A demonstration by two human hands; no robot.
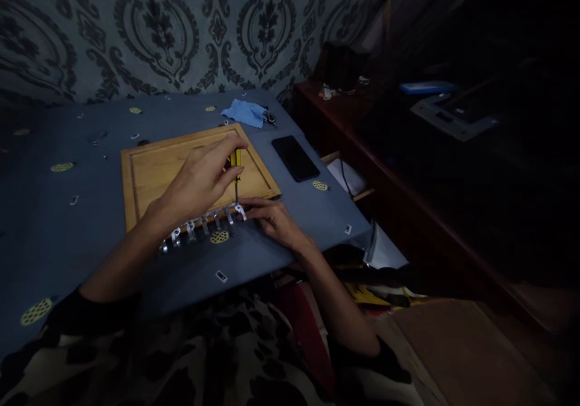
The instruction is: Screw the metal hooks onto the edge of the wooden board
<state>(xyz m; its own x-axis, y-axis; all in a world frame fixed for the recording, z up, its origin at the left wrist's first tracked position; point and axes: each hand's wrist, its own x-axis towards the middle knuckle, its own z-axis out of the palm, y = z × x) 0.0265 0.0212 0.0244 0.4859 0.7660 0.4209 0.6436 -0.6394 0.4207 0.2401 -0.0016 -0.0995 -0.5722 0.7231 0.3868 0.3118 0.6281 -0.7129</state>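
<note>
My left hand [203, 173] is closed around the yellow handle of a screwdriver [236, 159], which stands upright with its tip down at the board's near right corner. Beneath the tip is the end one of several silver metal hooks [240, 212], lined up along the near edge of a wooden board [156, 173]. From the right, my right hand [274, 220] pinches that end hook at the edge; its fingertips are partly hidden. The board has a raised frame and lies on the blue-covered table [181, 300].
A black phone [295, 158] lies right of the board. Behind it are a light blue cloth [244, 112] and a small dark object with a ring [269, 116]. Farther right, a dark red furniture edge [344, 131] runs past an open drawer holding white paper [347, 176].
</note>
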